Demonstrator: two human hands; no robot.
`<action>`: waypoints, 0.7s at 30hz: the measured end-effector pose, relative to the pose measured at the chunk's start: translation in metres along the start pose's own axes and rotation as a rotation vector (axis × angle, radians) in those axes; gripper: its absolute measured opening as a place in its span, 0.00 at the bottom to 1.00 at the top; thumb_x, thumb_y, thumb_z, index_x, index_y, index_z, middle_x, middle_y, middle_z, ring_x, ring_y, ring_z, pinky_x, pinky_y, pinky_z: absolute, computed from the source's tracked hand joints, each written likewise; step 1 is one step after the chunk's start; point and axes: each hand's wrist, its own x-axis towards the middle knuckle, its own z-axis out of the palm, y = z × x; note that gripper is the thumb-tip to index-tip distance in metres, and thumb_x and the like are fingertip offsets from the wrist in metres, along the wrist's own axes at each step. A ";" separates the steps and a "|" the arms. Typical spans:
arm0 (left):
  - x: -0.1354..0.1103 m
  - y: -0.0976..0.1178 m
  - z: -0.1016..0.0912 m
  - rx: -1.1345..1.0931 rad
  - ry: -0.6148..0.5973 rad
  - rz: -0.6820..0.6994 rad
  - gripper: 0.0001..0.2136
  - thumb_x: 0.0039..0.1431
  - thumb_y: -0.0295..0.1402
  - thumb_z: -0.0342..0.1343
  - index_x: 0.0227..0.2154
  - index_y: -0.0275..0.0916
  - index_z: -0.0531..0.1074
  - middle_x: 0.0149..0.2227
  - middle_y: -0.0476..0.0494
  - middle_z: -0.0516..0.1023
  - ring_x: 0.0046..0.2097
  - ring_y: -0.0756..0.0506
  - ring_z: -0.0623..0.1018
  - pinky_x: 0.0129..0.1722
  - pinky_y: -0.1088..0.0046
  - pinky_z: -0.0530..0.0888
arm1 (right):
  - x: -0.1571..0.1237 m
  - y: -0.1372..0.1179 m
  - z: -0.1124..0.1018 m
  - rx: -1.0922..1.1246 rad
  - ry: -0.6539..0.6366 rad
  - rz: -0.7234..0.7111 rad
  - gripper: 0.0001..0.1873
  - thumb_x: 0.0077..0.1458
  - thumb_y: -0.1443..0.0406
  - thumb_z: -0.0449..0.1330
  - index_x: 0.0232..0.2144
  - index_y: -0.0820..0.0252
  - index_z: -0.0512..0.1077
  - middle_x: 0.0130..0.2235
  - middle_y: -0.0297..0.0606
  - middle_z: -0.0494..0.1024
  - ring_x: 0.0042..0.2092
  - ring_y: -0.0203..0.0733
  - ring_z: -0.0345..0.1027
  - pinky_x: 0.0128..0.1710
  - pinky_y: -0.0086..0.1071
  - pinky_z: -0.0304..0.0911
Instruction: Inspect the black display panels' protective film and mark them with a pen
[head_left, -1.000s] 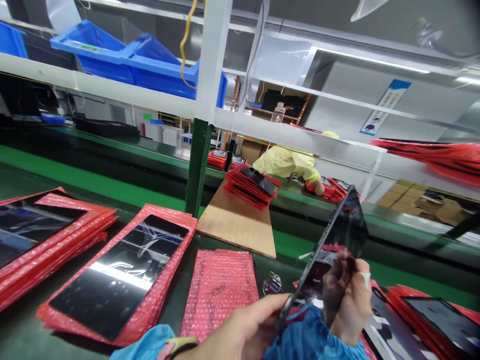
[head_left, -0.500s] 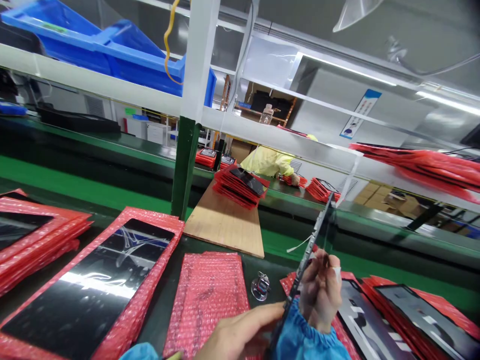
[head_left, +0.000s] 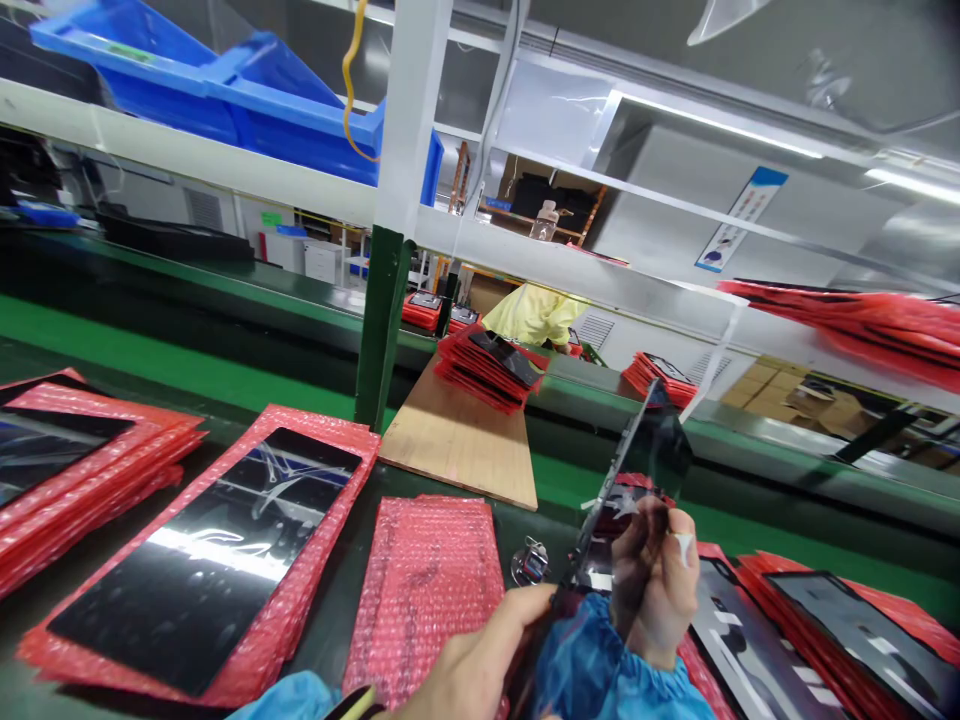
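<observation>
Clamping left hand (head_left: 476, 655) fingers on glossy black rectangular panel (head_left: 609, 535), near end. Panel tilts between hands, long axis up and away. Right hand (head_left: 667, 590) beside glossy face, fingers curled; can't tell if touching.

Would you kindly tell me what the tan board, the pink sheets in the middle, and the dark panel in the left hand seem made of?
Tan board: likely wood or bamboo, smooth; pale with faint grain lines.
Pink sheets: probably plastic bubble film, shiny, with rows of small bumps.
Dark panel: glossy, perhaps glass since it mirrors the right hand, though plastic is possible.
</observation>
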 end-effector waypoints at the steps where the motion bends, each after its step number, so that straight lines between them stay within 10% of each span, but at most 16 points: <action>1: 0.002 -0.001 0.001 -0.005 0.001 -0.004 0.15 0.55 0.36 0.59 0.45 0.40 0.79 0.41 0.41 0.83 0.49 0.35 0.79 0.52 0.59 0.72 | 0.000 0.000 -0.001 -0.009 -0.005 -0.006 0.12 0.47 0.59 0.69 0.30 0.55 0.72 0.36 0.30 0.78 0.34 0.29 0.71 0.32 0.18 0.67; 12: 0.024 -0.023 0.001 0.019 -0.032 -0.047 0.10 0.58 0.34 0.55 0.36 0.39 0.81 0.26 0.46 0.81 0.39 0.40 0.81 0.43 0.63 0.77 | 0.002 0.001 -0.003 -0.048 -0.031 -0.030 0.14 0.46 0.57 0.70 0.31 0.55 0.71 0.36 0.29 0.76 0.32 0.30 0.69 0.28 0.22 0.66; 21: 0.004 -0.012 -0.002 0.228 -0.043 0.084 0.21 0.61 0.37 0.54 0.58 0.44 0.69 0.48 0.41 0.80 0.50 0.39 0.78 0.52 0.61 0.73 | -0.003 -0.011 0.003 -0.020 0.009 -0.013 0.14 0.45 0.58 0.71 0.31 0.56 0.71 0.34 0.28 0.76 0.30 0.28 0.67 0.25 0.19 0.62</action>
